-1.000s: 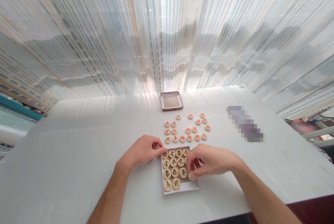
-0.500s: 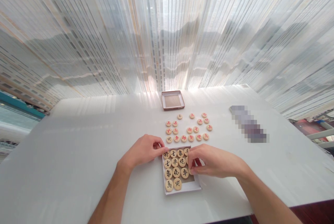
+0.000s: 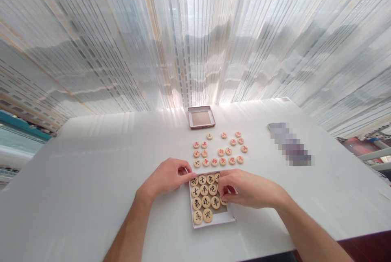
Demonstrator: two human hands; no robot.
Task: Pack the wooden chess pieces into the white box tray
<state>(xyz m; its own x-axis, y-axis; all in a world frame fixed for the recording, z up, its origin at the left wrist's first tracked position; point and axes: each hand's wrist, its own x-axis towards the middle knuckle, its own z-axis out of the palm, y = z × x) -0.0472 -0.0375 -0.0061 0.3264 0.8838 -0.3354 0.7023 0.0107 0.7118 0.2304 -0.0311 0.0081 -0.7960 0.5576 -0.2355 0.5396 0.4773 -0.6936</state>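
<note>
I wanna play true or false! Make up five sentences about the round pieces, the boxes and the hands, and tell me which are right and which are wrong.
1. The left hand is at the far left corner of the white box. True.

2. The white box's nearest row shows two pieces. True.

3. All the pieces showing in the white box have red writing. False: their writing is black.

4. Most of the loose pieces on the table have red writing. True.

5. The right hand is over the loose pieces. False: it is at the right side of the white box, its fingers touching a piece there.
</note>
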